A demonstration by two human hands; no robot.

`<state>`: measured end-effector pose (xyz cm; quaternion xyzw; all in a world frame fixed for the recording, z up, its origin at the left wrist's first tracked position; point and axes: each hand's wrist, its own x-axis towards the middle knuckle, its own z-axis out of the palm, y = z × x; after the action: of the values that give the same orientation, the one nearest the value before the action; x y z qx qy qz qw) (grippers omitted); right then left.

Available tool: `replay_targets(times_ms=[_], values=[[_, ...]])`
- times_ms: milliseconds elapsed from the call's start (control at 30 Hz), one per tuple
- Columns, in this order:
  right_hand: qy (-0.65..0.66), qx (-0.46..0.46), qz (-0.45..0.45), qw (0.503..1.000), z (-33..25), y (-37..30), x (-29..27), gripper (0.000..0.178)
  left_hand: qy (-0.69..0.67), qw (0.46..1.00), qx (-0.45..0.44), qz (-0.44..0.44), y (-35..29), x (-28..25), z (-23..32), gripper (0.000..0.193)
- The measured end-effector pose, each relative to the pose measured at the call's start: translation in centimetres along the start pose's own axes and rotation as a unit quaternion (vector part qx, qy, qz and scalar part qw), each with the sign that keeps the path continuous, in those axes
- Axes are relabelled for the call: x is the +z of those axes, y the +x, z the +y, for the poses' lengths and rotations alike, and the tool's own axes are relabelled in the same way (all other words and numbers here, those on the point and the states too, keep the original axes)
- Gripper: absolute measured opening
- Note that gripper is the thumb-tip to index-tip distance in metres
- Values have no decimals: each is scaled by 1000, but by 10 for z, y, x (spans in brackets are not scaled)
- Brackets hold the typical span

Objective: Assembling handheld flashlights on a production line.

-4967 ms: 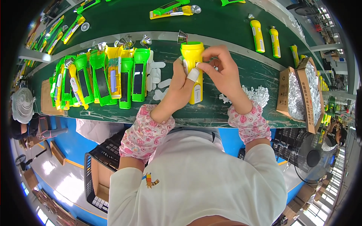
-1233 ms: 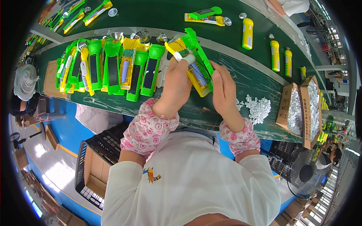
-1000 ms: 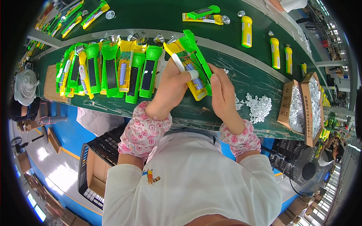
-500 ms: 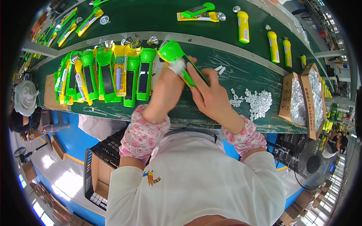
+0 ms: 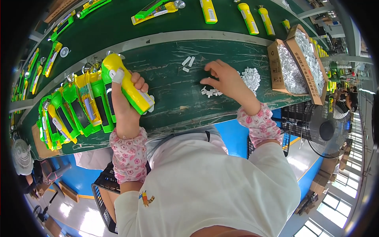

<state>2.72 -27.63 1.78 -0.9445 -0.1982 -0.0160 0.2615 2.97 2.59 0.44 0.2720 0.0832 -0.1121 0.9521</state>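
My left hand (image 5: 125, 108) is closed around a yellow-and-green flashlight (image 5: 133, 91), which is tilted with its yellow side up. A white wrap covers the thumb's tip. Over the bench to the right, my right hand (image 5: 228, 82) has thumb and fingers apart, with nothing visible between them. Beside its thumb lie several small white pieces (image 5: 211, 92). A heap of the same kind, a white pile (image 5: 252, 77), is partly hidden behind that hand. Farther off rest 3 loose white pieces (image 5: 188, 63).
Green flashlight bodies with dark panels (image 5: 77, 112) stand packed at the left. Cardboard boxes (image 5: 306, 59) of small clear or white parts sit at the right end of the green bench (image 5: 173, 114). Beyond the ledge (image 5: 177, 38) lie yellow flashlights (image 5: 248, 18). A black fan (image 5: 327, 129) stands right.
The flashlight has turned from green side to yellow side up and moved left in my left hand. My right hand has let go of it and moved right, towards the white pieces. The view has shifted.
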Motion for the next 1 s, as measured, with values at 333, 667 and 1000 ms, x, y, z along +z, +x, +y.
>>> replay_targets(times_ms=[333, 667, 1000], values=[[217, 33, -71, 973, 1, 28, -13, 13, 17, 995, -37, -88, 3, 16, -40, 55], [421, -22, 27, 906, -85, 49, 10, 12, 292, 948, 78, -99, -21, 36, -39, 39], [396, -26, 55, 916, -76, 55, 28, 45, 413, 898, 109, -102, -18, 23, -49, 49]])
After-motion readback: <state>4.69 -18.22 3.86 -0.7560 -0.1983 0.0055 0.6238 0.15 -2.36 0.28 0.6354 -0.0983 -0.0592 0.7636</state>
